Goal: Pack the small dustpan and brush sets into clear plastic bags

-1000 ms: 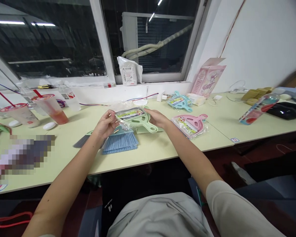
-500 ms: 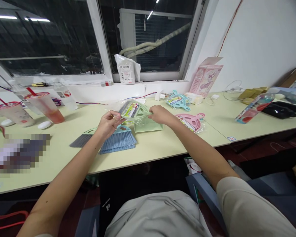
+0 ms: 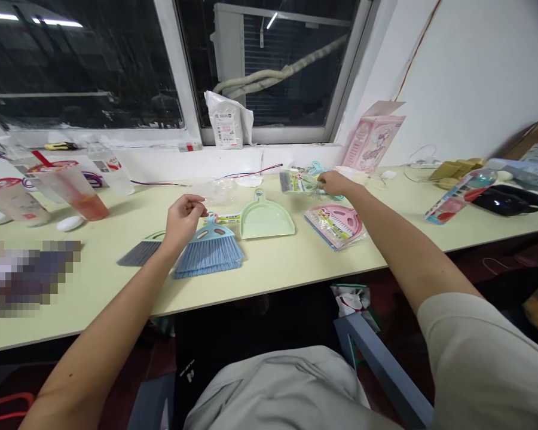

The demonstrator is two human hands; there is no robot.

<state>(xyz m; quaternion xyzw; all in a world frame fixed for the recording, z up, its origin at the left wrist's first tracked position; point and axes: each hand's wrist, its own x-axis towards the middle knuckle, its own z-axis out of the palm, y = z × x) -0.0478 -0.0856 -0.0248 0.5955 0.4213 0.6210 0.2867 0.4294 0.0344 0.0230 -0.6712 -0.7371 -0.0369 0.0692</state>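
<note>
My right hand (image 3: pixel 336 182) reaches to the far side of the table, closed on a green dustpan set in clear wrap (image 3: pixel 296 181), beside a teal packaged set (image 3: pixel 317 169). My left hand (image 3: pixel 183 218) hovers over the blue brush (image 3: pixel 208 251) with its fingers curled in a pinch, and I see nothing in them. A bare green dustpan (image 3: pixel 265 220) lies between my hands. A pink packaged set (image 3: pixel 336 226) lies under my right forearm. A grey brush (image 3: pixel 138 254) lies left of the blue one.
Two iced drinks with red straws (image 3: pixel 74 191) stand at the left, near a white oval thing (image 3: pixel 69 223). A pink box (image 3: pixel 373 140) leans on the wall. A bottle (image 3: pixel 459 197) and a black pouch (image 3: pixel 513 198) lie at the right. Crumpled clear wrap (image 3: pixel 217 190) lies by the window.
My right hand has carried the wrapped green set away to the right and back. My left hand has let go of it and stays over the blue brush. The bare green dustpan now shows.
</note>
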